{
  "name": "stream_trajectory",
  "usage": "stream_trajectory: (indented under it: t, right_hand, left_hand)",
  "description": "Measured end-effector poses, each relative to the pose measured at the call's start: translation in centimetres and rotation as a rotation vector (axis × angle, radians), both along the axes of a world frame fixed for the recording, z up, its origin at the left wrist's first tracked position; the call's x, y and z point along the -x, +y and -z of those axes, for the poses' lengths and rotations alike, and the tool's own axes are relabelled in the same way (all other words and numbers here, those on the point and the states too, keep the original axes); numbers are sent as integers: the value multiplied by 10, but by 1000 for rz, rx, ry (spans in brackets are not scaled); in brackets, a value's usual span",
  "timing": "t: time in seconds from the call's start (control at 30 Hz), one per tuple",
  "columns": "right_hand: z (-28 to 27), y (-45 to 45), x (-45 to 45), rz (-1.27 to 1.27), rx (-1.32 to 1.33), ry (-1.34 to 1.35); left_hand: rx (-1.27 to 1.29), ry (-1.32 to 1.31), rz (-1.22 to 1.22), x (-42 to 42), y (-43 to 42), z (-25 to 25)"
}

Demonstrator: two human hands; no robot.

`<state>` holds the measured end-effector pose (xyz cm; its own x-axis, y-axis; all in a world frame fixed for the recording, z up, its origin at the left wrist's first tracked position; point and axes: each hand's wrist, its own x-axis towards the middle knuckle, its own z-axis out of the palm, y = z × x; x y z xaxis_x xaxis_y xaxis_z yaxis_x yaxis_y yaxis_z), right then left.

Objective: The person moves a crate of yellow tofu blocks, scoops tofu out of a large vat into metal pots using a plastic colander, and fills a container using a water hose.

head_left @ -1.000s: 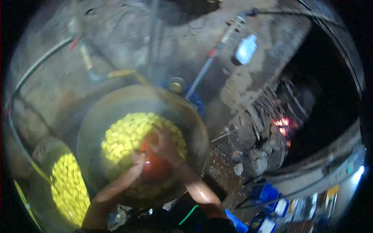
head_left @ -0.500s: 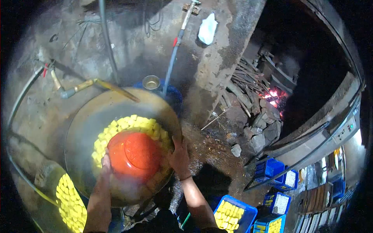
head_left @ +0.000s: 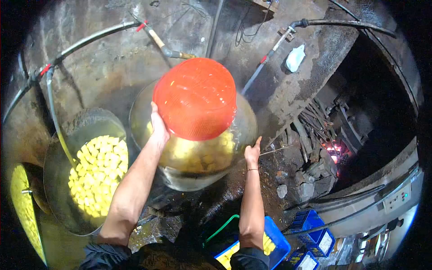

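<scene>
My left hand grips the edge of a red plastic strainer basket, lifted and tilted above a large round metal pot. Under the basket, yellow cubes lie in cloudy liquid in the pot, partly hidden by the basket. On the pot's right side, my right hand is closed on the rim, clear of the basket. What the basket contains, if anything, does not show.
A second large pot on the left holds many yellow cubes, with a hose running into it. Blue crates stand at the lower right. A fire glows beside firewood and stones. Pipes line the wall.
The red basket has risen from low among the cubes to above the pot, carried by my left hand. My right hand stays at the rim. The view has shifted left.
</scene>
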<state>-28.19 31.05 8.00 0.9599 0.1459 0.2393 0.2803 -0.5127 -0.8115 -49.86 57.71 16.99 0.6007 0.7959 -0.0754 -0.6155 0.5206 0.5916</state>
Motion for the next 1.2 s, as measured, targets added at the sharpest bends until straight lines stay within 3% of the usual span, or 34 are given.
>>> stream_trajectory:
  t: [0.03, 0.17, 0.23, 0.27, 0.4, 0.43, 0.47, 0.53, 0.57, 0.6, 0.73, 0.8, 0.87, 0.97, 1.03, 1.1, 1.13, 1.17, 1.2]
  right_hand:
    - [19, 0, -5, 18, -10, -54]
    - [-17, -8, 33, 2, 114, 43]
    - [-18, -8, 38, -6, 102, 51]
    - [-17, -8, 38, -6, 77, 29]
    - [-13, -7, 35, -26, 9, 30]
    - [-3, -11, 29, -64, 3, -83]
    - [6, -13, 22, -100, -7, -199]
    - [-21, -18, 27, -212, -72, -39]
    - [-8, -22, 16, -169, 14, -191]
    - [-2, -20, -8, -129, 103, -345]
    - [-69, 11, -176, -331, 17, -357]
    - [-86, 58, -287, -336, 189, -483]
    - [-100, 114, -389, -375, 328, -803]
    - [-116, 193, -501, -335, 681, -1039]
    - [-118, 234, -561, -316, 790, -1119]
    - [-121, 266, -602, -180, 1022, -1354]
    - [-120, 278, -621, -210, 1020, -1368]
    - [-122, 289, -640, -146, 1023, -1474]
    - [-121, 299, -655, -83, 1021, -1579]
  left_hand:
    - [-12, 10, -85, 14, -5, -19]
    - [-38, 105, -242, 58, -20, -52]
    - [-329, 327, -319, 74, -30, -53]
    - [-356, 372, -341, 79, -38, -56]
    - [-337, 356, -324, 71, -27, -28]
    - [-341, 327, -267, 69, -28, -25]
    - [-407, 395, -255, 67, -28, -19]
    - [-461, 515, -284, 58, -43, -19]
    - [-543, 631, -349, 51, -47, -13]
    - [-566, 740, -377, 42, -62, -21]
    - [-478, 1052, -317, 17, -71, 15]
    - [-493, 1078, -381, 19, -82, 54]
    - [-314, 1125, -341, -12, -103, 34]
    - [-297, 1101, -511, -50, -140, 35]
    - [-375, 1478, -156, -66, -153, 18]
    - [-271, 1617, -151, -71, -156, 21]
    - [-660, 1353, -598, -29, -179, 104]
    - [-527, 1544, -472, -5, -193, 128]
    - [-533, 1560, -513, -10, -204, 123]
